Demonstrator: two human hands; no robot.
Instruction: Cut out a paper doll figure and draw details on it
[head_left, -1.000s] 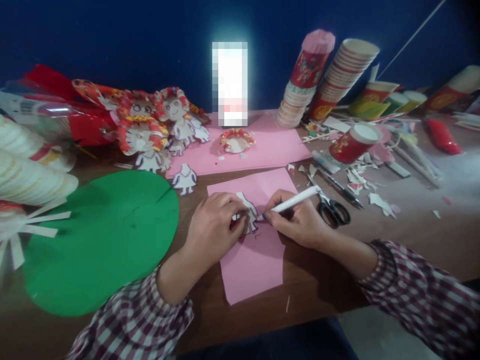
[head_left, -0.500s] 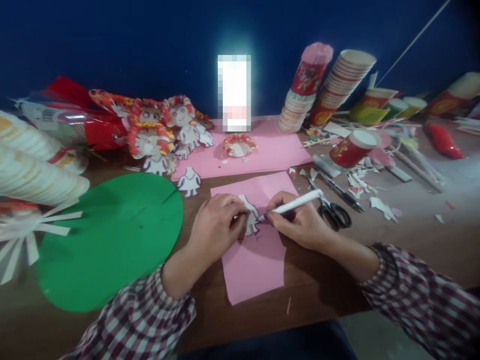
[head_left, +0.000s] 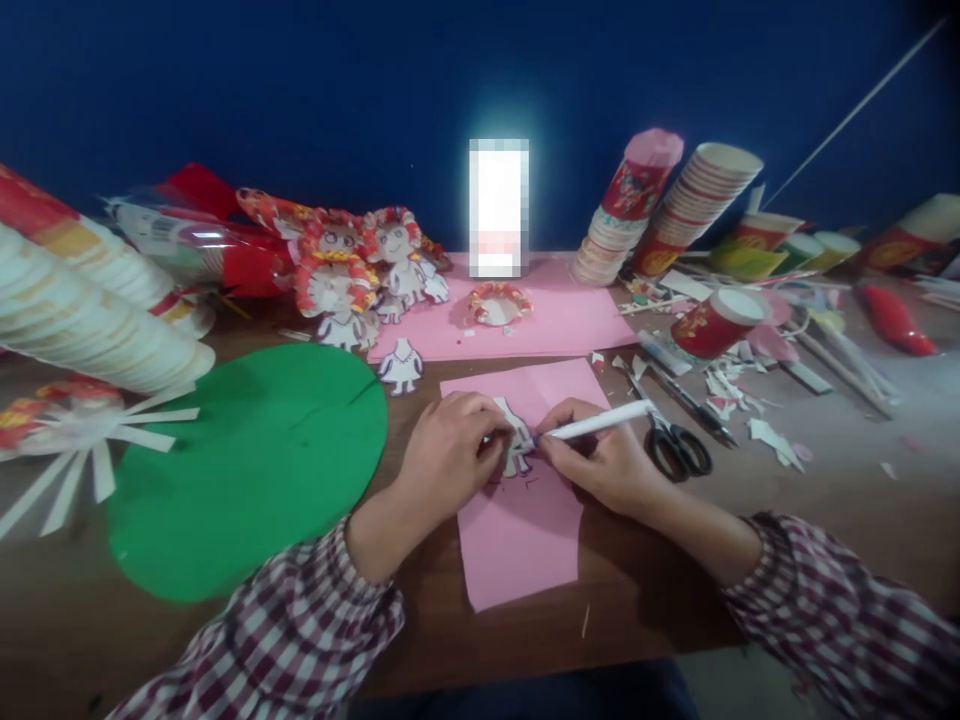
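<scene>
The right hand (head_left: 600,462) grips a pen (head_left: 604,419), its tip at the cutout (head_left: 516,426) — a white figure lying on the pink sheet (head_left: 525,550) between both hands. The left hand (head_left: 448,440) curls its fingers at the cutout's left side (pinching or just pressing, I cannot tell). Scissors (head_left: 681,452) lie near the right hand.

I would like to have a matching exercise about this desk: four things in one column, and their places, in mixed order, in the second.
Things:
1. slim white pen
2. black-handled metal scissors
3. large green rounded sheet
4. small red-and-gold-rimmed piece

Places:
A. left of the left hand
B. on the farther pink sheet
C. gripped in the right hand
D. just right of that gripping hand

Pairs: 1-C, 2-D, 3-A, 4-B
</scene>
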